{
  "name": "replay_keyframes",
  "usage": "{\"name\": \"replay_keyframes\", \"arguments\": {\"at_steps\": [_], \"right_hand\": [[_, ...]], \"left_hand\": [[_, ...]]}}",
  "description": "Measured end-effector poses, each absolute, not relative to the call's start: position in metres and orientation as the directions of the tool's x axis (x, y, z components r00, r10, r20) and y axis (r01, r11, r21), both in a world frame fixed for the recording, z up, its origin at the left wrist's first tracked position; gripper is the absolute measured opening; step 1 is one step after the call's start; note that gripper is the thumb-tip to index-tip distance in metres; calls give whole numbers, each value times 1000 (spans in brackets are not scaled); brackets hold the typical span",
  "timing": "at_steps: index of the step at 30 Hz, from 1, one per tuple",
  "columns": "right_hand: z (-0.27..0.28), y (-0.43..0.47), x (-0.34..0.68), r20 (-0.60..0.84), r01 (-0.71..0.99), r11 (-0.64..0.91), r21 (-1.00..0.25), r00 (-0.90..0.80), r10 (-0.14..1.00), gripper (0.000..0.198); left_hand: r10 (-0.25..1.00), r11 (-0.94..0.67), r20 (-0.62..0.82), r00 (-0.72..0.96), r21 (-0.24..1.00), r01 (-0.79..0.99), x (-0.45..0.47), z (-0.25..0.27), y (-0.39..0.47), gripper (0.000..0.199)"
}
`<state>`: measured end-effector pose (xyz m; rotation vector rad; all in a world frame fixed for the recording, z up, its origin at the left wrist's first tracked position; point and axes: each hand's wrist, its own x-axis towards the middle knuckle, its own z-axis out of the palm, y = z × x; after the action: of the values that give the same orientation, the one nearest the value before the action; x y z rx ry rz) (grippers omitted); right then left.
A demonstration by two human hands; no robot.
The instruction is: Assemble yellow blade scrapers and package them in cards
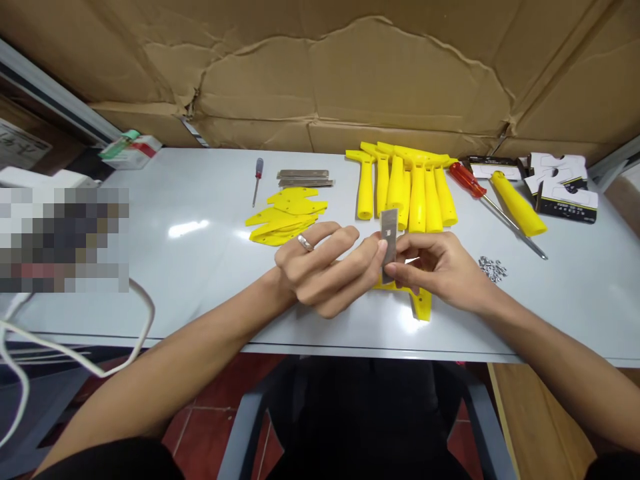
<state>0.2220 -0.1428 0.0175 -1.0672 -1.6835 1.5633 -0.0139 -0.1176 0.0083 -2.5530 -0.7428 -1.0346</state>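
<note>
Between my two hands a flat metal scraper blade (389, 233) is held upright, with a small hole near its middle. My left hand (330, 270), with a ring on one finger, pinches the blade's left edge. From the right, the thumb and fingers of my right hand (437, 270) grip its lower part. Just below the hands lies a yellow scraper handle (423, 307), partly hidden by them. To the left is a pile of flat yellow plastic pieces (287, 220). Stacked blades (304, 177) lie behind that pile.
Several yellow handles (417, 200) lie together at the back. Right of them are a red screwdriver (467, 180), another yellow handle (517, 203), printed cards (567, 203) and small screws (493, 269). A small screwdriver (257, 180) lies back left. A white cable (145, 320) hangs over the front edge.
</note>
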Motion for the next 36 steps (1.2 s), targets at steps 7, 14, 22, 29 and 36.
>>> {"name": "replay_keyframes", "arguments": {"at_steps": [7,14,22,29,36], "right_hand": [[24,-117,260,290,425,350,-835,-202,936,26],[13,-103,285,684,636,771,-11,-558,470,26],[6,-138,284,494,467,841,274,-819,293,38],[-4,-144,273,395,470,821,324,-856,334,44],[-3,-146,276,337,491,849,195,-846,413,47]], "left_hand": [[427,-904,592,683,259,341,4,11,-120,32],[293,-956,141,945,69,286,10,5,-130,32],[348,-937,168,922,40,346,-7,7,-111,25],[355,-935,197,914,48,352,-7,6,-111,22],[361,-932,187,914,27,362,-10,8,-110,24]]}}
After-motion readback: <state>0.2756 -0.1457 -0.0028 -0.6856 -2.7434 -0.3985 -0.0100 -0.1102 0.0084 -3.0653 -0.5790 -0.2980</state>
